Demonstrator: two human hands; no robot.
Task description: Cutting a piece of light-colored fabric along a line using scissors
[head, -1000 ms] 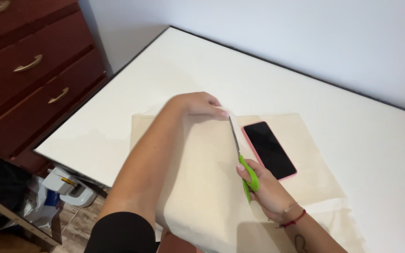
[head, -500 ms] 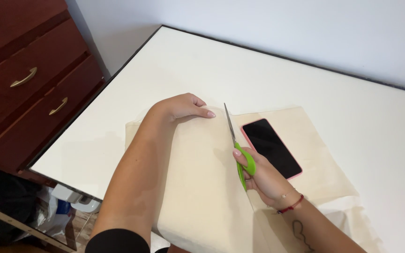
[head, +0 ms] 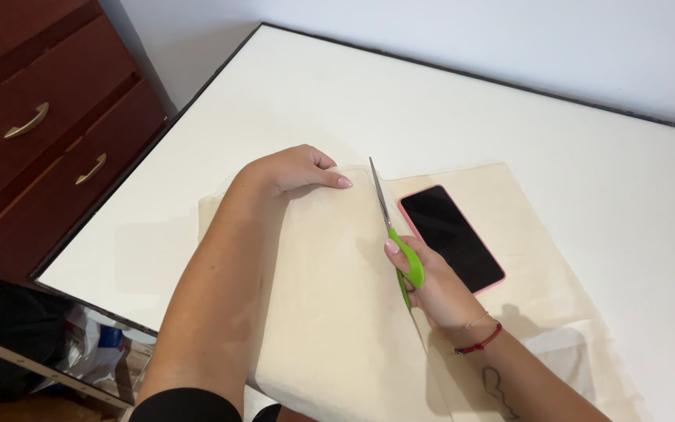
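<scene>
A cream sheet of fabric [head: 337, 312] lies across the white table [head: 400, 101]. My right hand [head: 431, 285] grips green-handled scissors [head: 392, 230], whose blades point away from me along a cut line in the sheet and reach almost to its far edge. My left hand [head: 294, 168] presses flat on the fabric just left of the blade tips. A dark phone in a pink case [head: 451, 237] rests on the fabric right of the scissors.
A dark red chest of drawers [head: 33, 133] with brass handles stands left of the table. Bags and clutter [head: 87, 352] sit on the floor below the table's near-left edge. A pale wall runs behind the table.
The scissors have advanced farther along the fabric toward its far edge. My left hand stays pressed near the blade tips. The camera view has shifted slightly.
</scene>
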